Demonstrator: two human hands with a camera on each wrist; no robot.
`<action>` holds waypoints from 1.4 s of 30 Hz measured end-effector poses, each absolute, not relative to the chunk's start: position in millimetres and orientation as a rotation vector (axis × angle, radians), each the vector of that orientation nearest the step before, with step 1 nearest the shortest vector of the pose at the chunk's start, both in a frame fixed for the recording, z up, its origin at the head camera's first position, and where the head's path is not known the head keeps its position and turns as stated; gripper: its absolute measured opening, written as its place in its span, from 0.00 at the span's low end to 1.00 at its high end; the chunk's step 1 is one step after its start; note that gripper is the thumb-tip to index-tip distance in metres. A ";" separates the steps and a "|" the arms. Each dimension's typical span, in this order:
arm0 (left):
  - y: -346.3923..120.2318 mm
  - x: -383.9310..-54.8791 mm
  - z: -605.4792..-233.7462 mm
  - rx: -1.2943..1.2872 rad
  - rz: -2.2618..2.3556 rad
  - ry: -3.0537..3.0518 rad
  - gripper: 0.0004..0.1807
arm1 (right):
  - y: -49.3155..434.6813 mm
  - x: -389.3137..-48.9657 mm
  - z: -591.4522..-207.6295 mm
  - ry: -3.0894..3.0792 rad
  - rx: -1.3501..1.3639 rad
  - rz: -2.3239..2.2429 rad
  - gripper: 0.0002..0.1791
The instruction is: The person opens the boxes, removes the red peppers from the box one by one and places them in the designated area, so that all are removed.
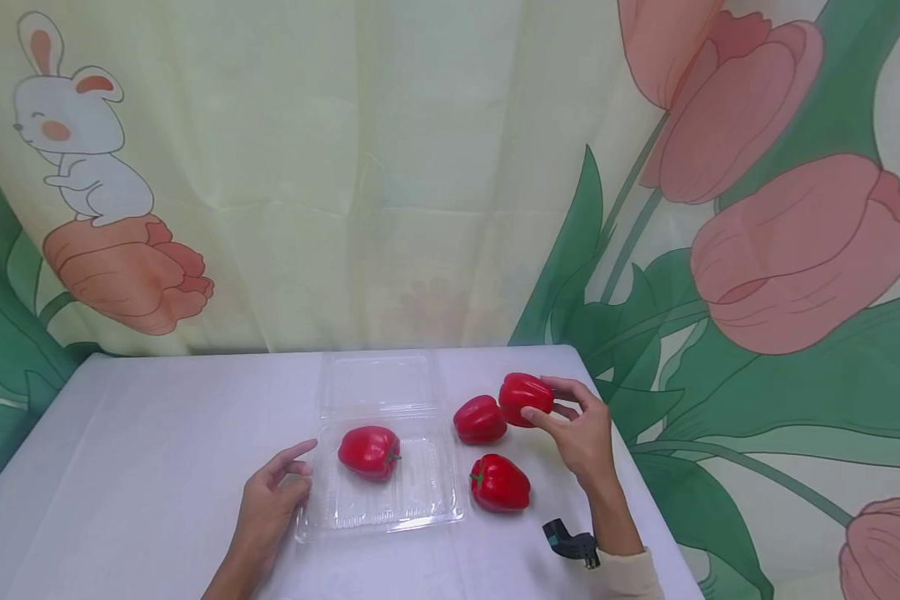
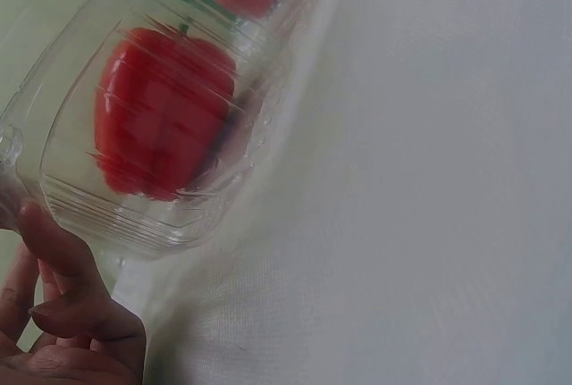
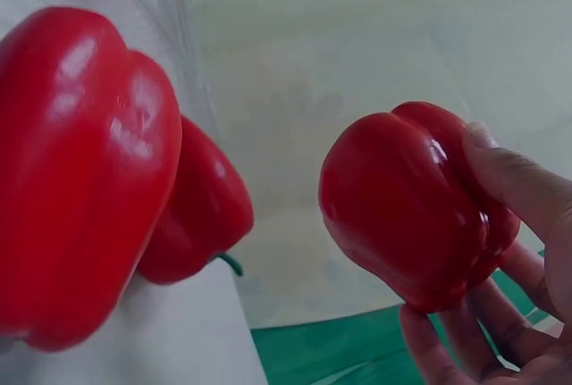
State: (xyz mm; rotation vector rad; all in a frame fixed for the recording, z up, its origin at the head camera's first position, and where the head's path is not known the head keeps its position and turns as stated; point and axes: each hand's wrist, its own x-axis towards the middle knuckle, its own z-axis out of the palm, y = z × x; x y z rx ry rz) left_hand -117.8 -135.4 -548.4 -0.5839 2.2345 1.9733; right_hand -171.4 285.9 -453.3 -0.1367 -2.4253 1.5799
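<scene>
My right hand (image 1: 581, 429) holds a red bell pepper (image 1: 523, 400) between thumb and fingers above the table's right side. The right wrist view shows this bell pepper (image 3: 416, 206) with the thumb on one side and fingers on the other. A clear hinged plastic container (image 1: 420, 508) lies with its lid laid back, and one red bell pepper (image 1: 370, 452) sits inside its left half. At the container's left edge is my left hand (image 1: 270, 500), index finger stretched along the rim. In the left wrist view a fingertip (image 2: 34, 220) touches the container's clear wall.
Two more red bell peppers lie right of the container, a nearer one (image 1: 500, 483) and a farther one (image 1: 480, 419). The white table (image 1: 157, 467) ends at a patterned curtain (image 1: 420, 208) behind. A black wrist device (image 1: 570, 543) sits by the right sleeve.
</scene>
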 end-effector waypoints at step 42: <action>-138.2 -117.6 -548.0 -0.576 1.977 2.224 0.30 | 339.2 -206.6 -517.0 -2.585 -0.258 1.491 0.36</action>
